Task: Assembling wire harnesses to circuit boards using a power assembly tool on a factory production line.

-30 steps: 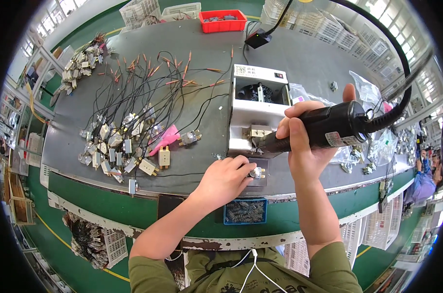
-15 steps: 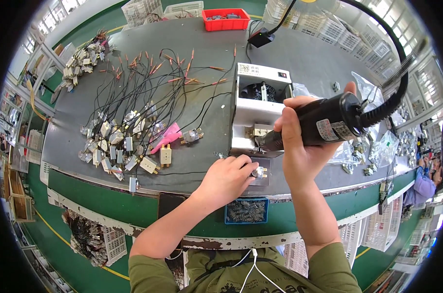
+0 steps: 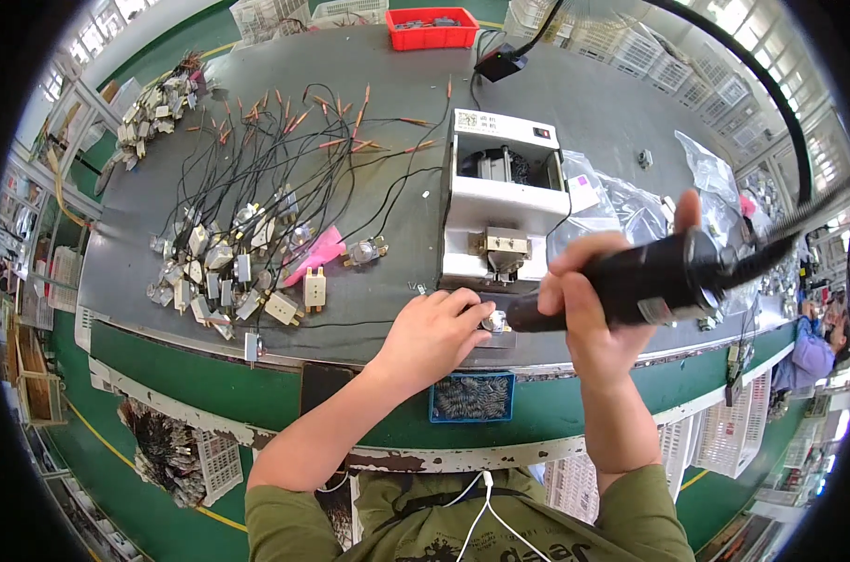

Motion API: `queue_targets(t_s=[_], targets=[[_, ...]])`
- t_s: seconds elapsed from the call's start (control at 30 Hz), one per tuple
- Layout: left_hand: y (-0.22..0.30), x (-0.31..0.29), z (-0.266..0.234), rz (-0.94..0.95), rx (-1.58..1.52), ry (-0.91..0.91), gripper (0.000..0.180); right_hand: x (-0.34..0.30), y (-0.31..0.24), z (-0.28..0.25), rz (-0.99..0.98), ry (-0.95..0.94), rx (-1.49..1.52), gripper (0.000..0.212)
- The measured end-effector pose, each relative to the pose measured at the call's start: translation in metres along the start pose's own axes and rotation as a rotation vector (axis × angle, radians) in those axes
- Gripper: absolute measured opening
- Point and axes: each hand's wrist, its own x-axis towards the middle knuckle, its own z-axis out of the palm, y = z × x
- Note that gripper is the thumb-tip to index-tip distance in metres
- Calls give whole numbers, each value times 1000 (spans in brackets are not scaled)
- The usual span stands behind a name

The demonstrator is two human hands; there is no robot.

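My right hand (image 3: pixel 598 300) grips a black electric screwdriver (image 3: pixel 654 278), held level with its tip pointing left. That tip is close to a small clear plug (image 3: pixel 496 322); whether it touches cannot be made out. My left hand (image 3: pixel 434 332) has its fingers closed on the plug, pressing it near the table's front edge. Just beyond the hands stands a white screw feeder (image 3: pixel 505 214) with an open top and a metal outlet at its front. Left of it lie a loose clear plug (image 3: pixel 364 251) and a cream plug (image 3: pixel 315 288).
A heap of corded plugs (image 3: pixel 224 267) covers the table's left part, beside a pink piece (image 3: pixel 324 251). A blue tray (image 3: pixel 472 398) of small metal parts sits below my left hand. Plastic bags (image 3: pixel 631 211) lie at right; a red bin (image 3: pixel 432 28) is at the back.
My right hand has swung the screwdriver's tip away from the feeder's outlet, toward me, down to the plug. My left hand stays nearly in place.
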Motion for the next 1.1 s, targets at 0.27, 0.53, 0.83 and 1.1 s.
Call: queue_targets(t_s=[0.27,0.53,0.83,1.1], targets=[[1,2,0,-11,24,-10,32,-7,14,-8,52,29,-10,110],[0,1,1,-9,30,-26,34,-10,26,-13,20,-61,-62,108],[-4,0,-1,-14,-44,-50,29,-12,34,-19,-158,-149,-281,98],[-3,-1,1,-42,-53,-59,29,-14,35,-11,-82,-118,-89,98]])
